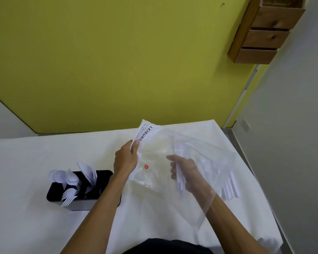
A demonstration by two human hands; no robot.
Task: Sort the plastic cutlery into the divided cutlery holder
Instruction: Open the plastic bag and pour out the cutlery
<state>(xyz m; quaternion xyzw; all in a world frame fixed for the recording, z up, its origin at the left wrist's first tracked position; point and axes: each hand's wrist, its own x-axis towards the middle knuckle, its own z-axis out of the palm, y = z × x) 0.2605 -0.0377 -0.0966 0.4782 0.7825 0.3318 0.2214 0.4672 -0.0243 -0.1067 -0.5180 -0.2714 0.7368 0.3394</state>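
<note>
A: Left hand (126,158) pinches the printed edge of the clear plastic bag (173,162); right hand (182,173) sits inside it, clenched around a bundle of white plastic handles (179,178).

B: We'd flag snagging: the film could drag pieces out onto the desk (35,153).

A: Agreed. The black cutlery holder (81,189), near left, already has spoons, forks and knives. More white pieces (230,187) lie right of the bag. Our reach across might tip it.
</note>
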